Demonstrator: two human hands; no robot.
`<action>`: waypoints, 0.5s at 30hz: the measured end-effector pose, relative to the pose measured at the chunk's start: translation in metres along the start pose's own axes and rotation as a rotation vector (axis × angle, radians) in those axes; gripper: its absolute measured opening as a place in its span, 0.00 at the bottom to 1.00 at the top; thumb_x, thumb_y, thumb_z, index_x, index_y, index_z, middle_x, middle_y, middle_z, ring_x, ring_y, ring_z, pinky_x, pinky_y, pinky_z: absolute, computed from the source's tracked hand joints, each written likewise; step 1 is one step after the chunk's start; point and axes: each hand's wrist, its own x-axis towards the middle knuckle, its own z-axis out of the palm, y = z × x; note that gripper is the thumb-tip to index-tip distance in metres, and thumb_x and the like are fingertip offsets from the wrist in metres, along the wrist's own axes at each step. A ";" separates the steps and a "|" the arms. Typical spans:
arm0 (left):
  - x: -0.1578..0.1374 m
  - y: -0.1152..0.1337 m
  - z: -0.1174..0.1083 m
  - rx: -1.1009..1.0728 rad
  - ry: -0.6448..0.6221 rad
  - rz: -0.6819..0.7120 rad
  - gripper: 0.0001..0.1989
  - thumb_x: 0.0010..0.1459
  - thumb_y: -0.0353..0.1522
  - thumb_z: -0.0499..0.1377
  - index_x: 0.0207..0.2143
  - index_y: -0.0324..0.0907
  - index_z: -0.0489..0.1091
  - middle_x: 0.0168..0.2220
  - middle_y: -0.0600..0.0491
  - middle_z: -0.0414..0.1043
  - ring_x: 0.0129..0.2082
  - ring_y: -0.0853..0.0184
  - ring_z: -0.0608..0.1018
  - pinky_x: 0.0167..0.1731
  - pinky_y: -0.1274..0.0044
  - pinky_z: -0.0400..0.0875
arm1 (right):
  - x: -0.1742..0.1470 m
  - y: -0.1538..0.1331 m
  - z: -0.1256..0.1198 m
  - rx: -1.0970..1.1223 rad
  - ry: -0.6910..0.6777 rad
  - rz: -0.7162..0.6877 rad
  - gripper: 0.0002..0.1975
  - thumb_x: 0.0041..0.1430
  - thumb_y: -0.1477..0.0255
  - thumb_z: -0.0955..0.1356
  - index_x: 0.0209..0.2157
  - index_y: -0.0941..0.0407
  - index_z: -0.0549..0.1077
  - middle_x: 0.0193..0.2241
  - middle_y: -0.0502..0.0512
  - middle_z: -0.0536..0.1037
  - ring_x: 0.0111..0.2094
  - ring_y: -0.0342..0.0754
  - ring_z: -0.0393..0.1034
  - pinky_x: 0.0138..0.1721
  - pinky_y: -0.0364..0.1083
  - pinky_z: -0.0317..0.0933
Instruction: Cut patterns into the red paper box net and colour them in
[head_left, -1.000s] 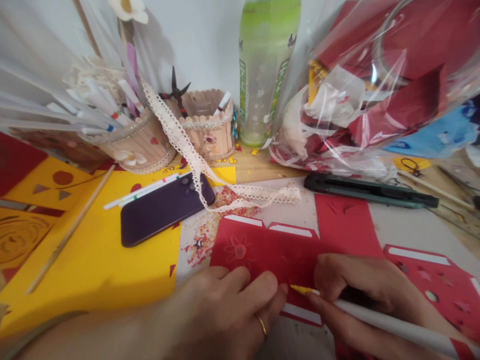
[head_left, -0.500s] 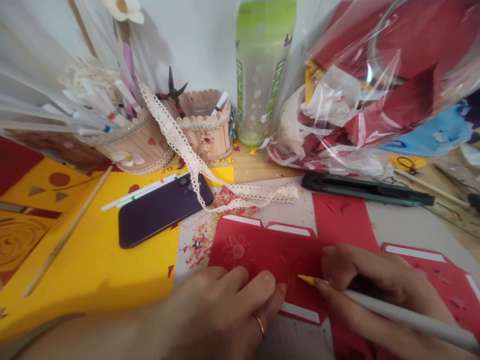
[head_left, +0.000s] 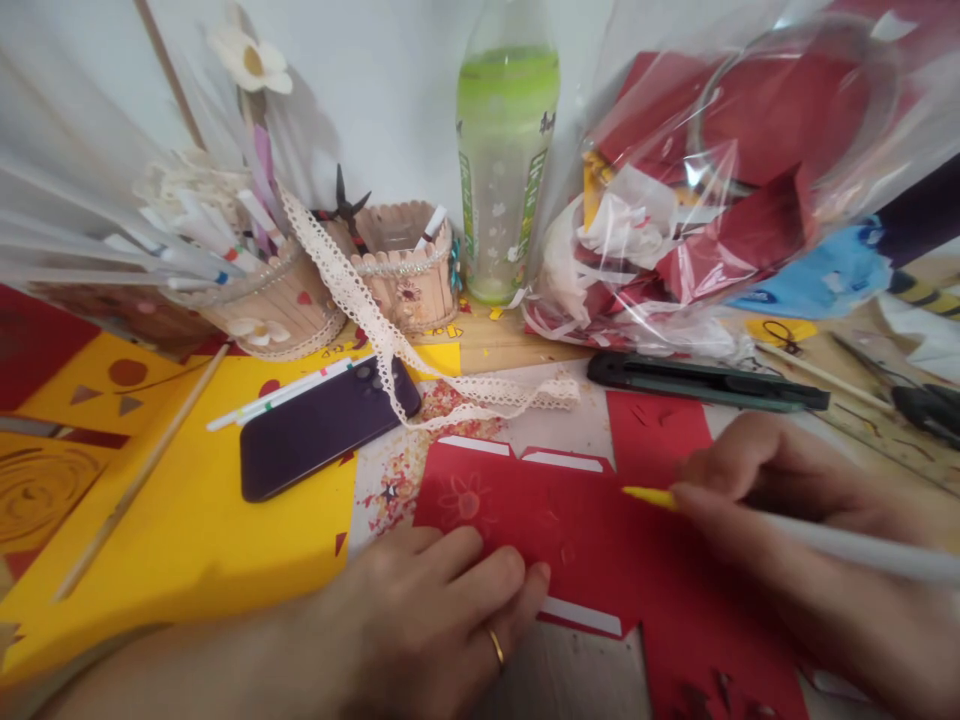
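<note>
My left hand [head_left: 450, 610], with a gold ring, rests on a red card [head_left: 585, 520] with white-edged tabs and presses it down. Its fingers are bent side by side, and the thumb is hidden. A faint flower with a round centre [head_left: 469, 504] shows on the card's left part, with fainter curved marks to its right. My right hand [head_left: 795, 530] is closed around a white pen [head_left: 855, 545] with a pointed yellow tip [head_left: 649, 496]. That tip hovers over or touches the card's right part; I cannot tell which.
A dark phone [head_left: 326, 430] lies on yellow card [head_left: 300, 540]. Behind are lace ribbon [head_left: 367, 310], two stick-sided pots [head_left: 405, 285], a green-topped bottle [head_left: 506, 180] and a clear bag of scraps [head_left: 675, 240]. A utility knife [head_left: 705, 383] lies beyond the card, scissors [head_left: 926, 410] further right.
My right hand has moved up and to the right, taking the pen's tip away from the card's middle. My left hand stays on the card. The camera view has shifted a little.
</note>
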 end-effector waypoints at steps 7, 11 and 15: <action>0.004 0.002 -0.001 0.056 -0.185 -0.023 0.15 0.62 0.27 0.47 0.51 0.42 0.61 0.31 0.56 0.70 0.25 0.70 0.71 0.18 0.79 0.62 | -0.008 0.004 0.020 0.022 -0.350 -0.064 0.14 0.56 0.72 0.63 0.19 0.53 0.56 0.15 0.43 0.59 0.17 0.39 0.51 0.17 0.41 0.44; 0.003 0.003 -0.002 0.044 -0.247 -0.037 0.15 0.60 0.30 0.52 0.51 0.42 0.60 0.32 0.57 0.70 0.26 0.69 0.72 0.21 0.79 0.65 | -0.007 0.009 0.018 -0.011 -0.408 -0.071 0.14 0.59 0.71 0.62 0.21 0.53 0.56 0.16 0.43 0.58 0.17 0.39 0.51 0.17 0.41 0.45; 0.003 0.004 -0.003 0.019 -0.276 -0.039 0.17 0.59 0.29 0.51 0.51 0.41 0.60 0.33 0.56 0.71 0.26 0.68 0.73 0.22 0.77 0.68 | -0.007 0.012 0.017 -0.050 -0.416 -0.112 0.14 0.60 0.70 0.62 0.21 0.53 0.55 0.17 0.44 0.59 0.18 0.39 0.51 0.17 0.41 0.45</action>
